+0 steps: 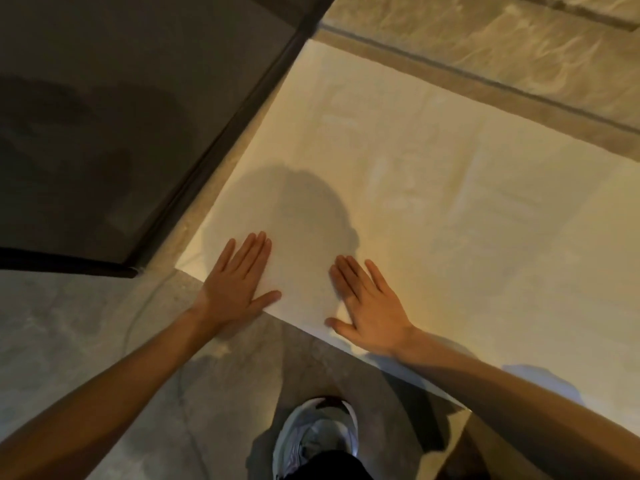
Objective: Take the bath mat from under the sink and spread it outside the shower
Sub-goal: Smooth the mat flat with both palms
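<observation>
— Hands?
— Left hand [239,282] flat on the near edge of the bath mat [415,168], fingers straight, gripping nothing. Right hand [370,306] near it, likewise palm-down and flat.
— And the mat?
— Spread beneath both palms, stretching ahead and rightward, alongside the dark shower glass [104,133] left of the left hand. White shoe [315,438] between the forearms.

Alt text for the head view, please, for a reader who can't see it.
The left hand and right hand lie flat, fingers straight, on the near edge of a white bath mat spread on the stone floor beside a dark framed glass panel. A white shoe shows at the bottom.
</observation>
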`<action>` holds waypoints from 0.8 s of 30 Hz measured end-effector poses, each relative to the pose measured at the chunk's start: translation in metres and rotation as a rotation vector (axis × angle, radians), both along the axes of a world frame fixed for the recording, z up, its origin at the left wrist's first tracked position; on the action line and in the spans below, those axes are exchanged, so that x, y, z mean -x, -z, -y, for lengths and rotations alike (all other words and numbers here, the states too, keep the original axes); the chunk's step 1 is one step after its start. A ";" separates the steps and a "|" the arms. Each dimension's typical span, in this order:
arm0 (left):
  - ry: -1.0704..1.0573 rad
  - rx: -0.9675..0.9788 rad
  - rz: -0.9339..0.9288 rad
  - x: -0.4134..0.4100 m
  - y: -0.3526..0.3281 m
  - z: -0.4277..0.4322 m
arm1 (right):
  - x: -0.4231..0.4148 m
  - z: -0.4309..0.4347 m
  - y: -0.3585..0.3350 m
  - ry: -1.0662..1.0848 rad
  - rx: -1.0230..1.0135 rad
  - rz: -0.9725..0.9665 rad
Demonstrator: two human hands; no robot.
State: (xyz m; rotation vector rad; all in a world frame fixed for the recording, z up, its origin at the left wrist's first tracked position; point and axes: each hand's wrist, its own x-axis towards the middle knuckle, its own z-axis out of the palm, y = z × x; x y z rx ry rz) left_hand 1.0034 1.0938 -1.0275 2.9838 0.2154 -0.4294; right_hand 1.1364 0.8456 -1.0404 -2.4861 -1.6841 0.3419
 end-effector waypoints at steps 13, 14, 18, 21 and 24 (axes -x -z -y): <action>0.442 0.065 0.116 -0.055 0.008 0.095 | 0.020 0.058 -0.003 0.274 0.006 -0.045; 0.443 0.058 0.109 -0.055 0.007 0.095 | 0.019 0.067 -0.003 0.289 -0.007 -0.037; 0.430 0.042 0.067 -0.053 0.004 0.097 | 0.020 0.104 -0.003 0.289 -0.048 -0.027; 0.418 0.058 0.063 -0.055 -0.002 0.111 | 0.017 0.122 -0.006 0.251 -0.042 -0.023; 0.495 0.093 0.121 -0.070 -0.007 0.153 | -0.001 0.138 -0.012 0.196 -0.022 -0.026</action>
